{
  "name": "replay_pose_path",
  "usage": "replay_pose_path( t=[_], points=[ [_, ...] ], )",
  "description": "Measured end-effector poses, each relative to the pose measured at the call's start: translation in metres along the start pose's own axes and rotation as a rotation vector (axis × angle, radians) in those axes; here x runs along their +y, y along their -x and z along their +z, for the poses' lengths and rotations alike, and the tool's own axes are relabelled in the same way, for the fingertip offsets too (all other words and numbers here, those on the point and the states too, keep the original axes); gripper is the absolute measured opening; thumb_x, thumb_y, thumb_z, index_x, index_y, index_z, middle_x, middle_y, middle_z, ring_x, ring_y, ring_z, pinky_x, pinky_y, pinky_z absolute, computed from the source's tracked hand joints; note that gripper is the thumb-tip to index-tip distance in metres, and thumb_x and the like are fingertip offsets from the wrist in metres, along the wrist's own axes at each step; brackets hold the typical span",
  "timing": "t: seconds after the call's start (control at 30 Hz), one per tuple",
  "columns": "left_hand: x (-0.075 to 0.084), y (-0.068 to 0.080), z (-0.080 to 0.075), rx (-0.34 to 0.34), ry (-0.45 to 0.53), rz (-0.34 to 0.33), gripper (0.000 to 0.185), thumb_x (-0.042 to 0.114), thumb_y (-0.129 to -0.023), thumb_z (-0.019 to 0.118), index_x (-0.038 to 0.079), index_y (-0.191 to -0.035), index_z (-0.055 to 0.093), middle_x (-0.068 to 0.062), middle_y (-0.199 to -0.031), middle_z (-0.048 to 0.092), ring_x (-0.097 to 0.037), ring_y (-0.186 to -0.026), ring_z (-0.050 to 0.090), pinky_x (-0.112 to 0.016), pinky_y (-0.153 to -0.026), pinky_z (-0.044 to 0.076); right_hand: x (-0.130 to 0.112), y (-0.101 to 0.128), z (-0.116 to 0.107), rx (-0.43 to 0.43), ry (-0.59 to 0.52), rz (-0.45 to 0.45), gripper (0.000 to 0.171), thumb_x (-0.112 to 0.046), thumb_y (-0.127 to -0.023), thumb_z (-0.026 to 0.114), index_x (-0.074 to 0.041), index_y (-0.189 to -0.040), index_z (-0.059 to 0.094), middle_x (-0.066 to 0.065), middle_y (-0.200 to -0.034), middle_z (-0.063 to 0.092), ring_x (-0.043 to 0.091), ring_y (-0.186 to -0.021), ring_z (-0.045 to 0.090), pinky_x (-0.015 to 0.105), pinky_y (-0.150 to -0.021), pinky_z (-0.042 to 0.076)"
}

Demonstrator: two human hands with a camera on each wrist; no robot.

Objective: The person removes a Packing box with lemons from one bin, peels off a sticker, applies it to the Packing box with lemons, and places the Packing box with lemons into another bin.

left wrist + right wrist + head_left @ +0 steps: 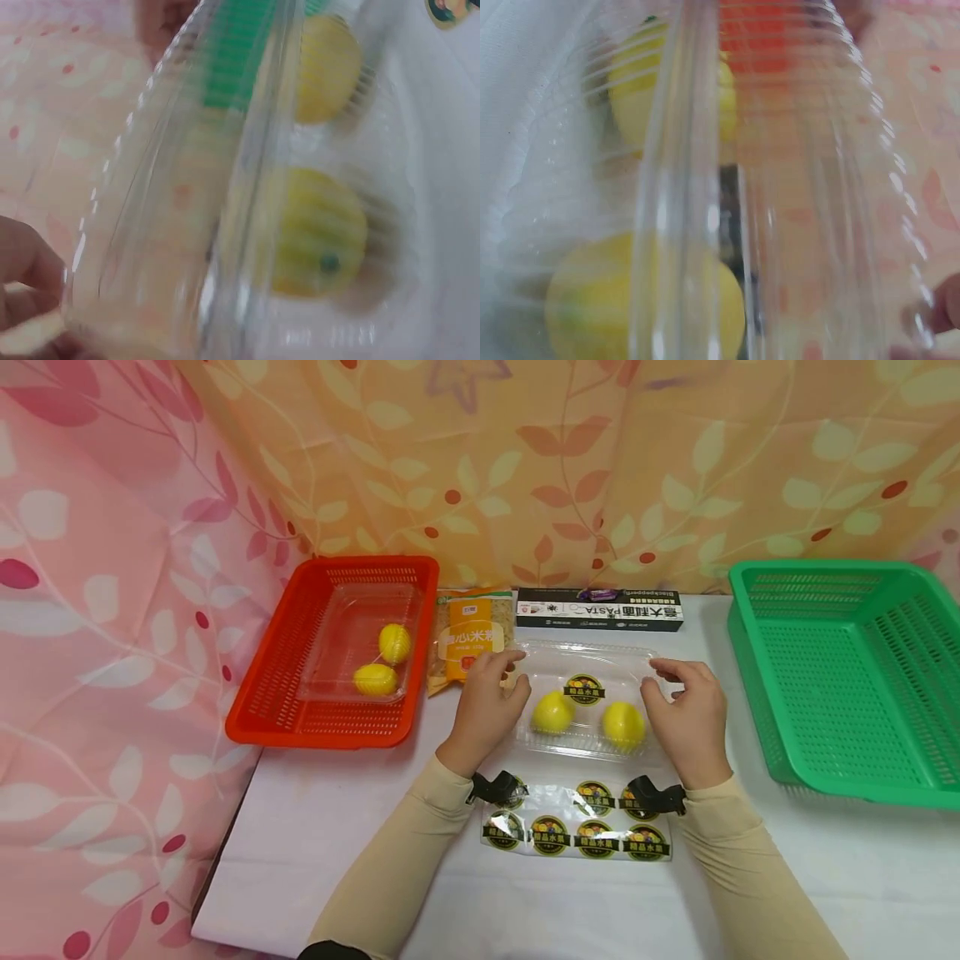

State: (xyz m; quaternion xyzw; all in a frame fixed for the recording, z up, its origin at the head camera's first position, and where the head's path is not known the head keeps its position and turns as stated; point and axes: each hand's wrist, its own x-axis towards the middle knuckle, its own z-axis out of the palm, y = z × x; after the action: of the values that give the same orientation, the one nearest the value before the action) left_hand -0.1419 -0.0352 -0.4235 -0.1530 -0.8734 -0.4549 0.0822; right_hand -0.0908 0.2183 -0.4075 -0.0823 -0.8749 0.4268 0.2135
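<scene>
Both hands (487, 697) (686, 710) apparently grip the clear clamshell (585, 670).

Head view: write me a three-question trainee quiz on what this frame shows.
1. True or false: the green plastic basket holds two lemons.
2. How many yellow lemons lie in the clear plastic clamshell box between the hands?
3. Which touches the box's left end: (a) left hand, (b) right hand?

Key:
1. False; the lemons outside the clamshell are in the red plastic basket.
2. Two.
3. (a); the right hand is at its right end.
</scene>
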Motion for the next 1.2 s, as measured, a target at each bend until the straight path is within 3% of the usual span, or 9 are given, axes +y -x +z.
replay_pose_path(
  t=[0.17, 0.23, 0.3, 0.37, 0.47, 0.6, 0.8, 1.03, 1.2],
  points=[
    [-0.010, 0.006, -0.005, -0.074, 0.013, -0.183, 0.049, 0.028, -0.101, 0.066, 0.002, -0.142, 0.062, -0.014, -0.115, 0.061, -0.027, -0.099, 0.061, -0.040, -0.084, 0.053, 0.007, 0.004, -0.014, -0.202, 0.041, 0.208, 0.061, -0.028, -0.102, 0.063, 0.013, -0.146, 0.051, 0.033, -0.138, 0.056, 0.049, -0.124, 0.060, 0.054, -0.100, 0.051],
    [-0.012, 0.009, -0.005, -0.100, 0.032, -0.233, 0.053, 0.032, -0.102, 0.066, 0.001, -0.143, 0.060, -0.014, -0.114, 0.062, -0.027, -0.099, 0.062, -0.041, -0.087, 0.053, 0.010, 0.006, -0.018, -0.281, 0.028, 0.277, 0.072, -0.033, -0.103, 0.062, 0.015, -0.153, 0.040, 0.036, -0.147, 0.049, 0.052, -0.129, 0.058, 0.058, -0.103, 0.050],
    [-0.014, 0.011, -0.005, -0.115, 0.053, -0.268, 0.056, 0.036, -0.102, 0.066, 0.000, -0.144, 0.060, -0.014, -0.113, 0.064, -0.027, -0.098, 0.063, -0.042, -0.089, 0.055, 0.013, 0.007, -0.019, -0.338, 0.006, 0.346, 0.079, -0.038, -0.104, 0.061, 0.014, -0.156, 0.034, 0.036, -0.152, 0.045, 0.051, -0.129, 0.058, 0.053, -0.098, 0.055],
    [-0.016, 0.012, -0.005, -0.123, 0.069, -0.298, 0.058, 0.039, -0.101, 0.066, 0.000, -0.143, 0.060, -0.014, -0.113, 0.066, -0.028, -0.098, 0.065, -0.043, -0.089, 0.055, 0.018, 0.008, -0.021, -0.401, -0.037, 0.404, 0.082, -0.042, -0.105, 0.059, 0.013, -0.158, 0.030, 0.035, -0.154, 0.044, 0.046, -0.129, 0.058, 0.039, -0.092, 0.056],
    [-0.019, 0.015, -0.005, -0.137, 0.097, -0.353, 0.061, 0.044, -0.101, 0.066, 0.001, -0.144, 0.060, -0.014, -0.116, 0.069, -0.029, -0.101, 0.068, -0.045, -0.091, 0.057, 0.024, 0.009, -0.020, -0.494, -0.104, 0.473, 0.083, -0.049, -0.106, 0.055, 0.012, -0.157, 0.033, 0.032, -0.150, 0.049, 0.031, -0.120, 0.060, 0.023, -0.080, 0.052],
    [-0.022, 0.016, -0.004, -0.165, 0.161, -0.417, 0.065, 0.047, -0.101, 0.066, 0.000, -0.146, 0.058, -0.015, -0.120, 0.070, -0.029, -0.106, 0.069, -0.046, -0.094, 0.056, 0.033, 0.011, -0.018, -0.539, -0.225, 0.535, 0.071, -0.050, -0.105, 0.056, 0.005, -0.149, 0.043, 0.017, -0.131, 0.063, 0.010, -0.105, 0.061, 0.024, -0.077, 0.053],
    [-0.022, 0.017, -0.003, -0.148, 0.242, -0.395, 0.059, 0.037, -0.100, 0.069, 0.000, -0.145, 0.059, -0.015, -0.116, 0.070, -0.027, -0.101, 0.069, -0.042, -0.090, 0.057, 0.040, 0.013, -0.021, -0.524, -0.387, 0.552, 0.035, -0.037, -0.105, 0.062, -0.007, -0.116, 0.047, -0.011, -0.100, 0.059, 0.004, -0.092, 0.056, 0.026, -0.079, 0.049],
    [-0.018, 0.015, -0.010, -0.117, 0.321, -0.338, 0.055, 0.032, -0.102, 0.069, -0.001, -0.145, 0.060, -0.018, -0.119, 0.071, -0.028, -0.102, 0.068, -0.037, -0.088, 0.056, 0.037, 0.016, -0.031, -0.592, -0.607, 0.530, 0.019, -0.029, -0.109, 0.056, -0.011, -0.114, 0.053, -0.009, -0.098, 0.065, 0.005, -0.091, 0.063, 0.025, -0.083, 0.055],
    [-0.022, 0.014, -0.014, -0.078, 0.480, -0.328, 0.048, 0.030, -0.108, 0.059, -0.002, -0.144, 0.061, -0.020, -0.126, 0.072, -0.026, -0.104, 0.071, -0.037, -0.090, 0.060, 0.028, 0.016, -0.043, -0.546, -0.668, 0.521, 0.012, -0.026, -0.109, 0.055, -0.017, -0.104, 0.061, -0.009, -0.093, 0.067, 0.008, -0.087, 0.065, 0.026, -0.079, 0.056]
  ],
)
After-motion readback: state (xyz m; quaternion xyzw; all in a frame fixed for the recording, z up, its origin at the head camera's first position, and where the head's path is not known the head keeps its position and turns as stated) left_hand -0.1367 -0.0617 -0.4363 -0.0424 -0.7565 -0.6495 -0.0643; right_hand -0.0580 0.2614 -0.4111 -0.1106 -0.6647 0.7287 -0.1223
